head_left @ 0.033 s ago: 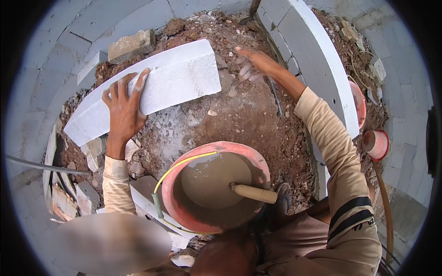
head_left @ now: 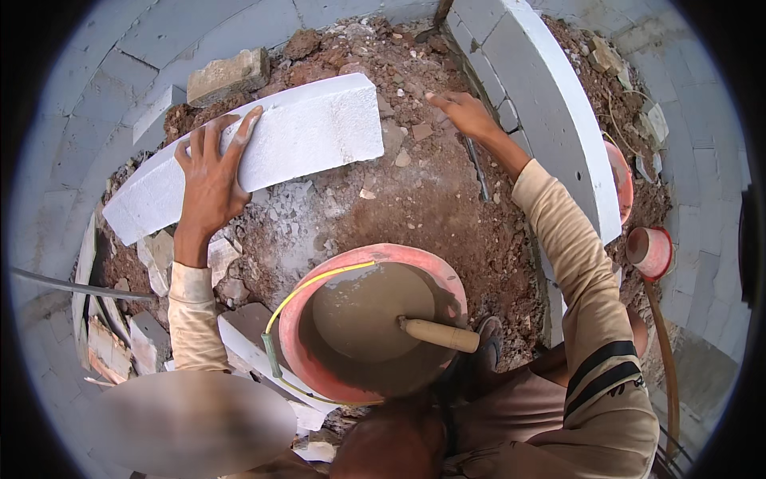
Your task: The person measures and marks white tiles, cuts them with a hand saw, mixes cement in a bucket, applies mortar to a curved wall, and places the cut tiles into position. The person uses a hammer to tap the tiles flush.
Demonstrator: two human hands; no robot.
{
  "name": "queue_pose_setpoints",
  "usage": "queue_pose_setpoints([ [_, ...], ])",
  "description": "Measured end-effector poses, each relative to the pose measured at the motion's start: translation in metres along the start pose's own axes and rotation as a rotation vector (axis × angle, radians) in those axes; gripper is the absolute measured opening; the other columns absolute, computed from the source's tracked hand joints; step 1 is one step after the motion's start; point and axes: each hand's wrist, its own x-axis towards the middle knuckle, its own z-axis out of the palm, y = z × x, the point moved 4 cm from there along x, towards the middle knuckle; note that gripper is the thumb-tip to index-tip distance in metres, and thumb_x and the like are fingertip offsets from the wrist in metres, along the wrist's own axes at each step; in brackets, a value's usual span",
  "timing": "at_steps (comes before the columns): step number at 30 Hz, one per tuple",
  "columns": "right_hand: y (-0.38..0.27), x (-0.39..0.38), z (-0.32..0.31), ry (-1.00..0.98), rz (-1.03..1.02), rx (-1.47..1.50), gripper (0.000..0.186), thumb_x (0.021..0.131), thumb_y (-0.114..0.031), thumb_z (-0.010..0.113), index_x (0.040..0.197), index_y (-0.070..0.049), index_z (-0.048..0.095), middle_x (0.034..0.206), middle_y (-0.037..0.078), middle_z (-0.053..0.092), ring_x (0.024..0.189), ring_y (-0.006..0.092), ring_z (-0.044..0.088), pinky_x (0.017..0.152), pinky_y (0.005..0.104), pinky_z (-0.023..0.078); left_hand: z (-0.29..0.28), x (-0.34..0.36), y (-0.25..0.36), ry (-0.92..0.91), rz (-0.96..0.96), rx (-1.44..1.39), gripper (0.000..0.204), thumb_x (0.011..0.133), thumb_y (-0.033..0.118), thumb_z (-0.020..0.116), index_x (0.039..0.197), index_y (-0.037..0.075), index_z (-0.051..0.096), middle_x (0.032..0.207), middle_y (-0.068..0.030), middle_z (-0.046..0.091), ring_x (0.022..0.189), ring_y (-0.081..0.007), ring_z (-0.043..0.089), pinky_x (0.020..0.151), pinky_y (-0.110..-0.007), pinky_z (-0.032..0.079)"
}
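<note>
My left hand (head_left: 211,172) grips a long white block (head_left: 311,124), its fingers spread over the top and hooked toward the far edge. The block lies tilted on rubble-strewn soil. Off the block's right end, my right hand (head_left: 469,116) hovers over the soil near a block wall, its index finger stretched out and the other fingers curled partly out of sight. I see nothing in it. Below, between my arms, stands a red bucket (head_left: 452,279) of wet grey-brown mortar (head_left: 371,311). A wooden tool handle (head_left: 443,334) sticks out of the mortar; its working end is sunk.
A low wall of light blocks (head_left: 550,104) runs along the right. Beyond it sit a small red pail (head_left: 650,251) and another red container (head_left: 620,184). A rough concrete block (head_left: 229,78) lies at the far left. Broken slabs (head_left: 152,347) are heaped at the left.
The block has shifted slightly, its left end moving left and down, with my left hand still on it. My right hand has drawn back to the right, its fingers more curled.
</note>
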Motion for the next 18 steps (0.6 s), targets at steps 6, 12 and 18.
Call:
queue_pose_setpoints([
  [6, 0.25, 0.04, 0.052, 0.249, 0.127, -0.379, 0.06, 0.1, -0.049, 0.056, 0.137, -0.002, 0.06, 0.128, 0.033, 0.065, 0.128, 0.0463, 0.059, 0.108, 0.0518, 0.046, 0.001, 0.093, -0.032, -0.377, 0.01, 0.115, 0.14, 0.043, 0.008, 0.091, 0.164, 0.038, 0.027, 0.165, -0.0115, 0.036, 0.153, -0.0388, 0.033, 0.13, -0.065, 0.016],
  [12, 0.29, 0.072, 0.094, 0.219, 0.289, -0.143, 0.052, 0.096, -0.044, 0.063, 0.124, -0.002, 0.069, 0.118, 0.032, 0.07, 0.117, 0.0476, 0.066, 0.101, 0.0515, 0.05, 0.007, 0.097, -0.022, -0.418, -0.023, 0.118, 0.144, 0.045, 0.013, 0.093, 0.165, 0.041, 0.019, 0.165, -0.0085, 0.036, 0.154, -0.0389, 0.031, 0.13, -0.067, 0.013],
  [18, 0.241, 0.073, 0.067, 0.284, 0.432, -0.01, 0.044, 0.087, -0.033, 0.067, 0.104, 0.007, 0.076, 0.109, 0.029, 0.074, 0.103, 0.0418, 0.074, 0.09, 0.0497, 0.057, 0.01, 0.075, -0.025, -0.292, 0.035, 0.089, 0.14, 0.046, 0.01, 0.093, 0.166, 0.027, 0.022, 0.157, -0.0113, 0.04, 0.152, -0.0421, 0.03, 0.125, -0.065, 0.017],
])
